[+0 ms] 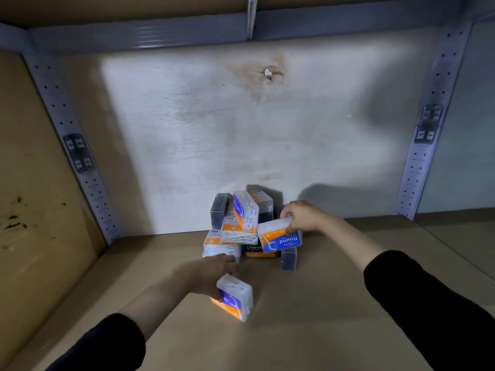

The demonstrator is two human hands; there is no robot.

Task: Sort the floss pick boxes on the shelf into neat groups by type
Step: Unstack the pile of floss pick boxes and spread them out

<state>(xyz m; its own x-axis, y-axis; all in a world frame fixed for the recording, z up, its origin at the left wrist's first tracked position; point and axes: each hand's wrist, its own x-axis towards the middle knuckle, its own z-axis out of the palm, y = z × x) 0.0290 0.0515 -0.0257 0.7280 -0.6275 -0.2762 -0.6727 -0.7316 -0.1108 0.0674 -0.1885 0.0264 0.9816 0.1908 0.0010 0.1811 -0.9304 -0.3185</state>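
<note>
Two boxes are in hand as we pick at the heap. Our left hand (214, 274) has its grip closed around a clear box with a blue and orange label (235, 297), pulled out toward the front of the shelf (308, 317), apart from the rest. Our right hand (301, 216) pinches a box marked "Round" (281, 235) at the right side of the pile (241, 228), thumb on the label, fingers over the top edge. That pile sits mid-shelf against the back wall (187, 116), white boxes leaning on dark charcoal ones (258, 251). Here's the worry: the tilted box (245, 210) up top looks propped, and lifting the "Round" box away could tip it and bring the stack down. A dark box (288, 258) stands alone just in front. Bare, tan board underfoot, smooth enough to let boxes slide. Grey perforated uprights (80, 162) frame a dim, stained bay.
</note>
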